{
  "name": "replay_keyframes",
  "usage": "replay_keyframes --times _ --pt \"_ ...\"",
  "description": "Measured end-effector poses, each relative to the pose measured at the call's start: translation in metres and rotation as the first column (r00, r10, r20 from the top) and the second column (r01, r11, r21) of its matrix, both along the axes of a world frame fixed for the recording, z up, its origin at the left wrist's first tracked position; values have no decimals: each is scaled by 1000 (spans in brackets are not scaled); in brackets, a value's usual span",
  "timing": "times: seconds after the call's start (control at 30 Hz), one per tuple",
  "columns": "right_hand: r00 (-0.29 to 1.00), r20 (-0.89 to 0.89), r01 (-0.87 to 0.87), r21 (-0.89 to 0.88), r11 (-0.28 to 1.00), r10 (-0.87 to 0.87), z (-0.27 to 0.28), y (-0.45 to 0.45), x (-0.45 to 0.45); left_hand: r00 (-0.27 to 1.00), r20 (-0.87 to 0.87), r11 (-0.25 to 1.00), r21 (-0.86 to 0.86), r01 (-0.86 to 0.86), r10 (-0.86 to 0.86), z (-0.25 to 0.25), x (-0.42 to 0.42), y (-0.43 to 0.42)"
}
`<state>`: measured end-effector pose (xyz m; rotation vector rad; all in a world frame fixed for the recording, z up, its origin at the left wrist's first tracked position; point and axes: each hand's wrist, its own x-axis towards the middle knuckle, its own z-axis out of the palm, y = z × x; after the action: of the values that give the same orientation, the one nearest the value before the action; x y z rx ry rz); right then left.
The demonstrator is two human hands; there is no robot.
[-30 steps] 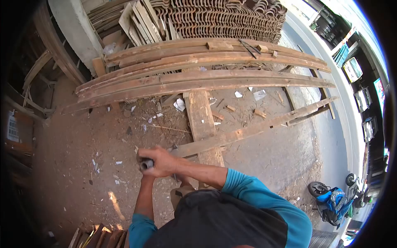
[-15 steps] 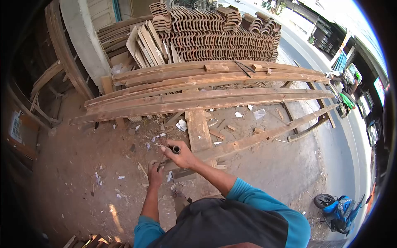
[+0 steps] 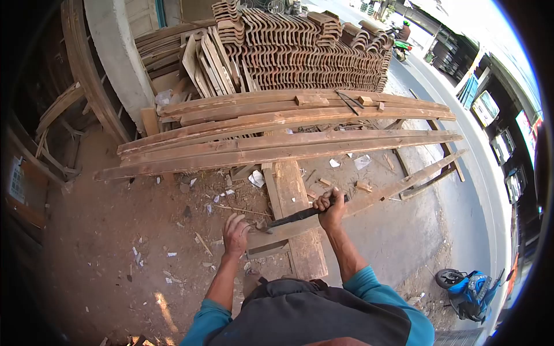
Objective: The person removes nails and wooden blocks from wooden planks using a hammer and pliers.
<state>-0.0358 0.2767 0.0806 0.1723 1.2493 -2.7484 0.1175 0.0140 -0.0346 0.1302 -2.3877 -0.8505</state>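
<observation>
My right hand [image 3: 330, 209] is wrapped round the black grip of a long dark tool that looks like a claw hammer [image 3: 295, 217]. It lies slanted along a wooden beam [image 3: 360, 205], its head end down on the beam's near-left end. The head is small and partly hard to make out. Just left of that head, my left hand [image 3: 235, 235] has its fingers bent but apart, with nothing seen in it. Under the beam runs a wide plank [image 3: 294, 190], set crosswise.
Several long beams [image 3: 277, 147] lie side by side beyond, with small wood blocks [image 3: 311, 100] and dark pincers [image 3: 348, 102] on top. Stacked roof tiles [image 3: 314, 63] stand behind. Scraps litter the ground. A blue motorbike [image 3: 476, 294] is parked at right; a rider [image 3: 402, 37] is on the road.
The tool's handle has swung from pointing up at me to lying low toward the right, with my right hand on it. My left hand has loosened and moved slightly right.
</observation>
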Motion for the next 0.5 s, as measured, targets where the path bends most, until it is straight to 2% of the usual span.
replay_keyframes --times 0.03,0.1,0.17,0.23,0.3,0.33,0.37,0.43,0.5 --pt "999 -38 -8 -8 1000 7 1 2 7 1000 -17 1000 2 -14 14 -2 -11 -4" --pt "996 -91 1 30 1000 2 14 -10 28 987 33 986 64 156 -159 -12 -15 -11" --pt "990 -135 40 52 998 -32 26 -10 44 980 63 982 47 185 -188 -6 -15 -12" --pt "964 -264 83 168 982 -36 39 2 56 964 105 969 24 245 -246 15 -24 -8" --pt "958 -285 96 308 947 -5 54 27 65 952 176 937 292 192 -250 32 -28 16" --pt "953 -303 120 441 890 22 70 39 72 944 150 942 216 258 -293 29 -37 25" --pt "971 -235 95 524 846 37 78 53 79 925 156 928 203 313 -346 33 -46 40" --pt "994 -97 88 564 821 -40 81 84 97 880 204 898 206 389 -428 42 -60 75" --pt "992 -105 29 725 689 68 73 120 95 850 256 884 221 412 -460 45 -84 117"
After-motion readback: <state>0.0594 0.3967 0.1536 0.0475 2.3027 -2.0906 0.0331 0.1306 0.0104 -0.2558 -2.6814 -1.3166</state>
